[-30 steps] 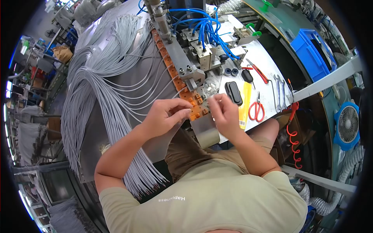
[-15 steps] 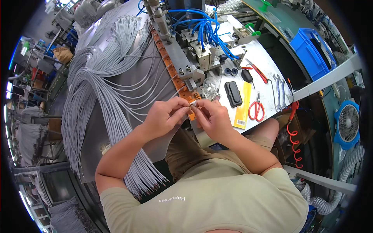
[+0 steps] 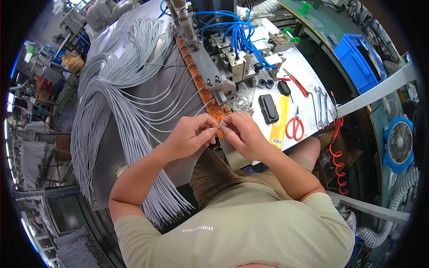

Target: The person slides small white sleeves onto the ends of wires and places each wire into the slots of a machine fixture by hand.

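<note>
My left hand (image 3: 193, 135) and my right hand (image 3: 241, 134) meet fingertip to fingertip over the near end of an orange fixture strip (image 3: 206, 96). Both are closed in a pinch on something small, mostly covered by the fingers; a thin pale bit shows between them. Grey cables (image 3: 156, 114) fan out from a large bundle (image 3: 129, 127) to the left. Several reach the strip, and some pass toward my left hand, where their ends are hidden. A metal bar of the machine (image 3: 203, 67) runs along the strip, just beyond my hands.
Right of my hands lie a black case (image 3: 268, 108), a yellow packet (image 3: 280, 123), red-handled scissors (image 3: 294, 127), wrenches (image 3: 319, 105) and a clear plastic bag (image 3: 241, 100). Blue air tubes (image 3: 241, 33) loop over the machine. A blue bin (image 3: 355, 62) and a fan (image 3: 399, 143) stand farther right.
My right hand has turned slightly and its fingers have closed in nearer to the left fingertips. The white piece seen at its fingertips is now mostly covered. My left hand has barely moved.
</note>
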A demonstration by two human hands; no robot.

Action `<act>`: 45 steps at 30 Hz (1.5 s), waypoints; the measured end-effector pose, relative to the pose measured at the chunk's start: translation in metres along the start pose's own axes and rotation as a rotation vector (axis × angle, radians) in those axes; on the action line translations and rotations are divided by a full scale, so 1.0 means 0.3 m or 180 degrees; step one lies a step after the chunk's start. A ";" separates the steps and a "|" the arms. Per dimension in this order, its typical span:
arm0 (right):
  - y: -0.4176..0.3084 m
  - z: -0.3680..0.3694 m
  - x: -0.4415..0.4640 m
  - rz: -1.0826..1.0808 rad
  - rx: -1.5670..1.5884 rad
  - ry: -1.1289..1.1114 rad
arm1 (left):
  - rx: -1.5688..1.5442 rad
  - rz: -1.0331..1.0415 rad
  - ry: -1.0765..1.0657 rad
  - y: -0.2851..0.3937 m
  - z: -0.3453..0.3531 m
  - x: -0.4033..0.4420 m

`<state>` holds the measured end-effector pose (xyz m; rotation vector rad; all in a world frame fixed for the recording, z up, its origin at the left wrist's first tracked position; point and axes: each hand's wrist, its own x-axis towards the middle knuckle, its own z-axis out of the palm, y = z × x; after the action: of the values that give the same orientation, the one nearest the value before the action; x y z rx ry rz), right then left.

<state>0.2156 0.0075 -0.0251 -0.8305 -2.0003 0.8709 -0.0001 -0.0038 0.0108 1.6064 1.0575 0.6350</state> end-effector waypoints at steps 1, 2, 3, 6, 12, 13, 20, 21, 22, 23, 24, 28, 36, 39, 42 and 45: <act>-0.007 0.000 0.001 -0.0063 -0.0048 0.0057 | 0.0030 0.0084 0.0027 0.002 -0.003 -0.001; -0.018 -0.002 0.002 -0.0123 -0.0097 0.0112 | 0.0058 0.0167 0.0053 0.003 -0.003 -0.001; -0.024 -0.005 0.000 -0.0180 -0.0145 0.0166 | 0.0083 0.0247 0.0077 0.004 -0.001 -0.001; 0.006 0.002 0.000 -0.0435 -0.0611 0.0459 | 0.0250 0.0219 0.0173 0.006 0.017 0.009; 0.132 -0.006 0.032 0.1167 0.0041 0.0761 | 0.2715 0.1664 0.1277 -0.014 0.007 0.032; 0.151 0.004 0.029 0.1269 0.0380 0.0718 | 0.2798 0.1575 0.1198 -0.018 0.001 0.030; 0.161 -0.035 0.057 0.1746 0.1228 0.0236 | 0.3009 0.1341 0.0935 -0.050 -0.001 0.025; 0.167 -0.032 0.057 0.1888 0.1483 0.0283 | 0.3087 0.1317 0.0917 -0.050 0.002 0.024; 0.175 -0.026 0.058 0.2024 0.1740 0.0330 | 0.3168 0.1294 0.0900 -0.049 0.003 0.024; 0.182 -0.020 0.061 0.2151 0.1999 0.0373 | 0.3256 0.1271 0.0890 -0.048 0.000 0.024; 0.190 -0.011 0.063 0.2141 0.2006 0.0368 | 0.3267 0.1267 0.0895 -0.049 -0.003 0.025; 0.206 0.015 0.038 0.1971 0.1964 0.0452 | 0.3285 0.1172 0.0845 -0.027 -0.011 0.019; 0.222 -0.118 -0.079 0.1919 0.1658 0.1092 | 0.2539 0.0385 0.3298 -0.048 -0.389 -0.256; 0.211 -0.152 -0.125 0.1856 0.1759 0.1315 | -0.0131 -0.0765 0.3358 -0.183 -0.405 -0.414; 0.214 -0.169 -0.145 0.1795 0.1966 0.1150 | -0.1877 -0.1404 0.2541 -0.122 -0.273 -0.491; 0.208 -0.169 -0.151 0.1749 0.2128 0.1035 | -0.1664 -0.1525 0.2525 -0.059 -0.167 -0.476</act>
<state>0.2954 0.0207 -0.0695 -1.0420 -1.0842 1.4916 -0.1136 -0.1044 0.0248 0.5905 1.6068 1.1355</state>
